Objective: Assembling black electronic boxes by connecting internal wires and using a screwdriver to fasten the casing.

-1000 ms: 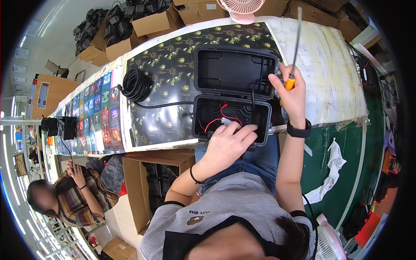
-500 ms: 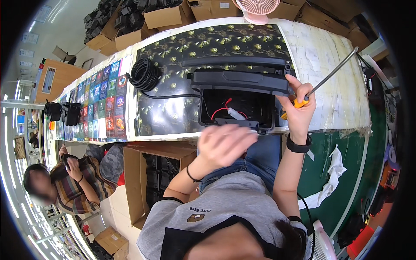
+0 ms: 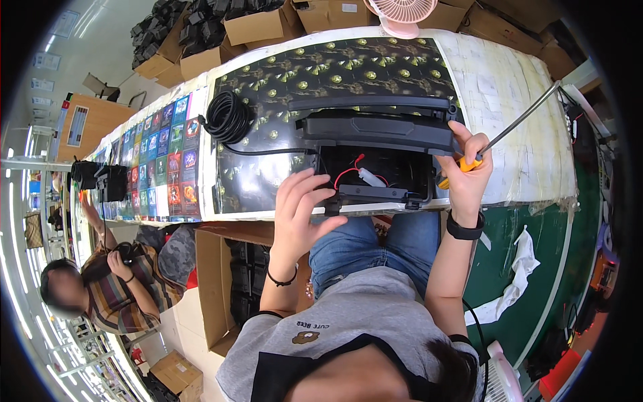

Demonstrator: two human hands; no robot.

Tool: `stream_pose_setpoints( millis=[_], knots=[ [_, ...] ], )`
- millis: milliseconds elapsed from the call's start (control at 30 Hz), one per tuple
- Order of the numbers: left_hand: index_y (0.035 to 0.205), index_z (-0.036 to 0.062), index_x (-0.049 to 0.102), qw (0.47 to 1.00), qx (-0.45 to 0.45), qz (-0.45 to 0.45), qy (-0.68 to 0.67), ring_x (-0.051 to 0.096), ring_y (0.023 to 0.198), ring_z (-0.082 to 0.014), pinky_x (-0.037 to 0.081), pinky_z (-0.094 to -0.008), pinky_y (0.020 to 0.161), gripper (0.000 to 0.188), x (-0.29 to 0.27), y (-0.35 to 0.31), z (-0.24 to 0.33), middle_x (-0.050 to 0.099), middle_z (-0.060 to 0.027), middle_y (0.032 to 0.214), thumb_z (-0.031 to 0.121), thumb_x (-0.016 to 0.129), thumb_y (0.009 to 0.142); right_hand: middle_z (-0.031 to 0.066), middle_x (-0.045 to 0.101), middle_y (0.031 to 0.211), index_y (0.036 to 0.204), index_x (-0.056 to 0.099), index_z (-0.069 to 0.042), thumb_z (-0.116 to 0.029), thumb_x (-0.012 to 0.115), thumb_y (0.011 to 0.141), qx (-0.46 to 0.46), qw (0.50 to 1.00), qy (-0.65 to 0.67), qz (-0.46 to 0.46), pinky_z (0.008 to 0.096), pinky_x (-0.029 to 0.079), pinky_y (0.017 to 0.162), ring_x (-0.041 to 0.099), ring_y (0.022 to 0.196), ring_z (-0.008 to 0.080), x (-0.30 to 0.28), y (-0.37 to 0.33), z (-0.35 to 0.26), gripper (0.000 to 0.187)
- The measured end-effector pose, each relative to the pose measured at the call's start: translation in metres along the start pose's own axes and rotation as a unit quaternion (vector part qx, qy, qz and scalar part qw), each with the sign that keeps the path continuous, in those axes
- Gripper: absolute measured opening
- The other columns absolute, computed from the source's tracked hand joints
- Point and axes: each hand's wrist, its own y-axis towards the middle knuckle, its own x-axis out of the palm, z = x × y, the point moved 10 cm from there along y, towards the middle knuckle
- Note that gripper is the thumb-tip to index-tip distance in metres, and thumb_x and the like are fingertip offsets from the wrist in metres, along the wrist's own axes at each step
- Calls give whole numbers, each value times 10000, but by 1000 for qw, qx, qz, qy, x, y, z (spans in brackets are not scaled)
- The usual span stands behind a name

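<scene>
A black plastic case (image 3: 375,136) stands on the patterned mat with its lid raised. Inside it lie red wires (image 3: 345,173) and a white connector (image 3: 370,177). My left hand (image 3: 301,204) is at the case's near left corner, fingers apart, holding nothing. My right hand (image 3: 469,167) grips a screwdriver (image 3: 471,162) by its yellow handle, the long shaft pointing up and to the right. The right fingertips rest by the lid's right end. A black cable (image 3: 268,153) runs from the case's left side to a coil (image 3: 226,116).
A pink fan (image 3: 400,15) stands at the table's far edge. Cardboard boxes (image 3: 254,28) line the far side, and an open carton (image 3: 213,288) of black cases is below the near edge. Another person (image 3: 117,288) sits at the left beside a black device (image 3: 110,181).
My left hand has moved left from the front of the case to its near left corner and spread its fingers. My right hand keeps the screwdriver. The other person's arm has reached out.
</scene>
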Motion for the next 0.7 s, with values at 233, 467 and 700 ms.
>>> stream_pose_setpoints(
  millis=[233, 467, 700],
  knots=[
    [1158, 97, 659, 998, 13, -40, 54, 556, 1282, -331, 325, -570, 1147, 536, 15, 5, 4, 698, -51, 1163, 431, 822, 772, 195, 680, 1257, 854, 370, -141, 145, 749, 798, 14, 1000, 3, 10, 171, 507, 627, 656, 810, 65, 0, 0, 2, 478],
    [888, 92, 714, 992, 1, -13, 125, 544, 1246, -308, 301, -586, 1149, 406, 11, 17, 5, 638, -22, 961, 466, 808, 762, 196, 678, 1258, 858, 372, -140, 159, 736, 792, 18, 1000, 1, 11, 176, 516, 645, 670, 860, 81, 0, -1, 0, 476],
    [807, 95, 670, 979, 60, -108, 160, 550, 1238, -315, 319, -595, 1133, 396, 25, 20, 9, 619, -45, 1059, 469, 795, 778, 205, 669, 1276, 858, 374, -139, 185, 700, 779, 10, 1000, -3, 2, 181, 523, 650, 667, 886, 83, 2, 0, 1, 466]
  ],
)
